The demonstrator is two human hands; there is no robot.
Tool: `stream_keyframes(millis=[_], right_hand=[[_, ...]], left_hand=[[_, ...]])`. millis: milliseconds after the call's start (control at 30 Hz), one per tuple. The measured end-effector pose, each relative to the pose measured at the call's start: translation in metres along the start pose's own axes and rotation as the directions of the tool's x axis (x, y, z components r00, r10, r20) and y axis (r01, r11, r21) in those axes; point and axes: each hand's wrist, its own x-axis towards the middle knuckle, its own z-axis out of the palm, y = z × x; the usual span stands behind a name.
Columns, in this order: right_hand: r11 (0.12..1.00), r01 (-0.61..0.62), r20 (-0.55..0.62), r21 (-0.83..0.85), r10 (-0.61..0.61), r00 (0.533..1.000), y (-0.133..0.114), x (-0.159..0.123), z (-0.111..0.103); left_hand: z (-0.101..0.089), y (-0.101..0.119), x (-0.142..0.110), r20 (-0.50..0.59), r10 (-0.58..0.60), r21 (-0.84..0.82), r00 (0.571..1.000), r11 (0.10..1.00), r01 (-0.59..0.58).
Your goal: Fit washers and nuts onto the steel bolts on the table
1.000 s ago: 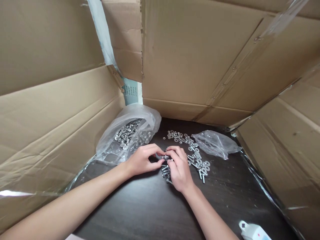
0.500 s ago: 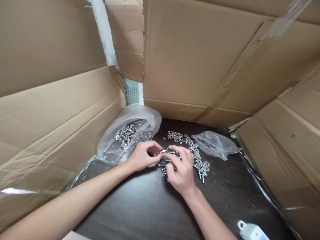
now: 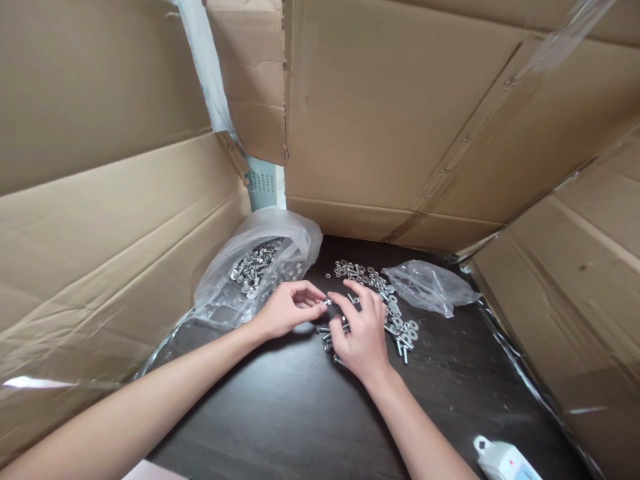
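Between the thumb and fingertips of my left hand [image 3: 286, 311] a small metal bolt [image 3: 328, 302] is pinched. Its far details are too small to make out. My right hand [image 3: 364, 331] has its fingers spread, with the index fingertip at the bolt's end and the thumb held apart below. Under and beside the right hand lie several loose bolts [image 3: 327, 339], partly hidden by it. Flat washers [image 3: 395, 312] and small nuts or rings [image 3: 343, 269] are scattered just beyond and to the right of that hand, with a few bolts [image 3: 402, 351] among them.
An open clear plastic bag [image 3: 295, 225] with many bolts [image 3: 257, 263] stands back left. Another clear bag [image 3: 430, 287] lies at the right. Cardboard walls [image 3: 390, 120] surround the dark table [image 3: 250, 413]. A white device [image 3: 503, 460] sits front right.
My right fingers have spread and lifted; the thumb and index have parted. My left hand keeps its pinch in nearly the same place.
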Motion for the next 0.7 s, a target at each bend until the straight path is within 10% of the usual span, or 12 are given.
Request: stream_keyframes(millis=[333, 700], right_hand=[[0.990, -0.005, -0.032, 0.142, 0.009, 0.999, 0.0037, 0.0017, -0.0007], [0.899, -0.236, 0.235, 0.369, 0.156, 0.960, 0.0059, 0.0020, 0.0031]], left_hand=[[0.0013, 0.0038, -0.0040, 0.040, 0.120, 0.215, 0.992, 0.968, -0.126], [-0.0015, 0.0086, -0.0077, 0.176, 0.482, 0.443, 0.859, 0.740, -0.506]])
